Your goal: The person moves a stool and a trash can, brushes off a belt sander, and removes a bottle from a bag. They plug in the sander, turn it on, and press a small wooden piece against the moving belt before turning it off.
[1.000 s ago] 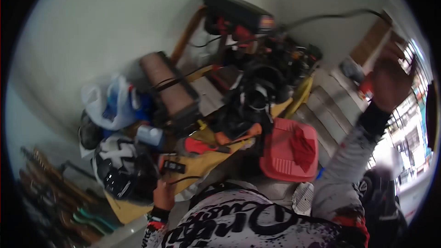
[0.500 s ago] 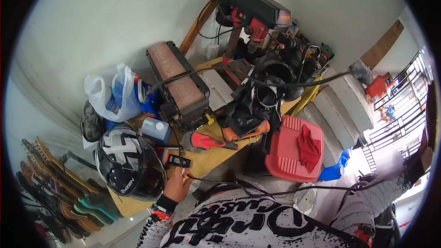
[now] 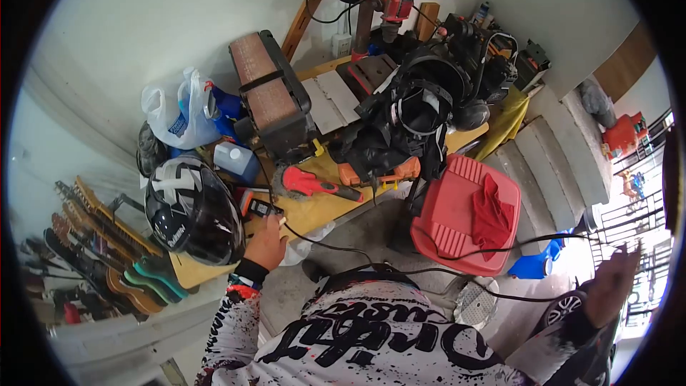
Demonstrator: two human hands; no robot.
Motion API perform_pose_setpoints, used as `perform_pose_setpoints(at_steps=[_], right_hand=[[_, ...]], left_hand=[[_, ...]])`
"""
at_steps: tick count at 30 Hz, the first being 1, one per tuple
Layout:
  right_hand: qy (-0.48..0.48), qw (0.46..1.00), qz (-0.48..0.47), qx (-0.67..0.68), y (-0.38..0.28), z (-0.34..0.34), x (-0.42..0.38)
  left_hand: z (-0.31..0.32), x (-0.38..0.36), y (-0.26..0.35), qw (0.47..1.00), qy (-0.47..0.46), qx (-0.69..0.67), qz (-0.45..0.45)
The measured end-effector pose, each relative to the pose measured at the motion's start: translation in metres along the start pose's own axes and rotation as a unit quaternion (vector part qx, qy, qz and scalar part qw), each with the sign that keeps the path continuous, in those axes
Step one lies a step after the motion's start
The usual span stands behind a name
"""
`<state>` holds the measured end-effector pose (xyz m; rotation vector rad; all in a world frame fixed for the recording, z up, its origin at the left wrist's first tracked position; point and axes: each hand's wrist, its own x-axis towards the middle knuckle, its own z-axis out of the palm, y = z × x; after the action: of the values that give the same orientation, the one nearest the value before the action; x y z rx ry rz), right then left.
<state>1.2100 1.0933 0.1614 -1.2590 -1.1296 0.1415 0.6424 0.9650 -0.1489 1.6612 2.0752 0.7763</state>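
Helmet (image 3: 193, 211): on desk (image 3: 309, 220). Left hand (image 3: 266, 244): fingers curled around black cord (image 3: 336, 249), which runs rightward past red lid (image 3: 446, 207). Risk: swinging slack could snag red cloth (image 3: 493, 218). Right hand (image 3: 613, 282): raised, blurred; opening and hold cannot be told.

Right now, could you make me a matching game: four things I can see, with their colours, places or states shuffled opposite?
Things:
1. Full-face helmet
2. Drill press
3. Cloth
4. Cable

Descriptions:
A. red, lying rumpled on a ribbed red lid
B. black, in loose curves
C. black and white, on the yellow tabletop
D. red and black, marked YAMATO

Right pairs: 1-C, 2-D, 3-A, 4-B
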Motion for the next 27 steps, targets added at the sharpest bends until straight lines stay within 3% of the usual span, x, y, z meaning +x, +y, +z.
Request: perform_pose_setpoints(at_steps=[1,2,3,4,6,8,9,10,13,15,16,18,20,22,24,25,26,27], right_hand=[[-0.007,1.000,0.003,0.007,0.020,0.011,-0.017],[-0.233,0.964,0.093,0.092,0.042,0.016,-0.030],[-0.444,0.862,0.176,0.171,0.058,0.022,-0.045],[-0.478,0.824,0.260,0.158,0.064,0.034,-0.062],[-0.572,0.742,0.271,0.220,0.080,0.054,-0.090],[-0.675,0.650,0.299,0.180,0.103,0.059,-0.106],[-0.710,0.614,0.311,0.151,0.113,0.066,-0.116],[-0.730,0.615,0.274,0.119,0.123,0.070,-0.130],[-0.754,0.620,0.198,0.090,0.157,0.085,-0.175],[-0.753,0.628,0.171,0.098,0.155,0.099,-0.188],[-0.755,0.622,0.147,0.144,0.149,0.111,-0.189],[-0.752,0.619,0.129,0.188,0.137,0.128,-0.182],[-0.790,0.519,0.252,0.210,0.122,0.135,-0.164],[-0.812,0.494,0.258,0.171,0.130,0.124,-0.147],[-0.700,0.410,0.540,0.223,0.160,0.104,-0.155],[-0.700,0.407,0.542,0.224,0.172,0.104,-0.163],[-0.642,0.378,0.638,0.194,0.186,0.102,-0.173],[-0.576,0.344,0.723,0.162,0.200,0.101,-0.183]], left_hand=[[0.005,-0.001,0.013,1.000,0.023,0.014,0.001],[0.010,-0.004,0.028,0.999,0.045,0.029,0.001],[0.013,-0.006,0.049,0.997,0.059,0.043,-0.009],[0.023,-0.009,0.060,0.997,0.065,0.048,-0.017],[0.049,-0.014,0.078,0.995,0.096,0.012,-0.010],[0.071,-0.024,0.099,0.993,0.108,0.036,-0.016],[0.079,-0.025,0.119,0.994,0.082,0.000,-0.073],[0.087,-0.026,0.133,0.989,0.059,-0.038,-0.129],[0.115,-0.032,0.185,0.976,0.013,-0.203,-0.078],[0.128,-0.022,0.214,0.963,-0.002,-0.244,0.116],[0.136,-0.020,0.218,0.963,-0.007,-0.243,0.116],[0.155,-0.020,0.215,0.953,-0.167,-0.252,0.021],[0.171,-0.011,0.195,0.951,-0.200,-0.235,0.012],[0.163,0.001,0.194,0.952,-0.139,-0.268,-0.053],[0.153,0.007,0.211,0.970,-0.116,-0.206,-0.058],[0.153,0.006,0.221,0.983,-0.093,-0.143,-0.063],[0.160,0.002,0.231,0.983,-0.097,-0.139,-0.065],[0.170,0.000,0.243,0.980,-0.032,-0.195,0.038]])
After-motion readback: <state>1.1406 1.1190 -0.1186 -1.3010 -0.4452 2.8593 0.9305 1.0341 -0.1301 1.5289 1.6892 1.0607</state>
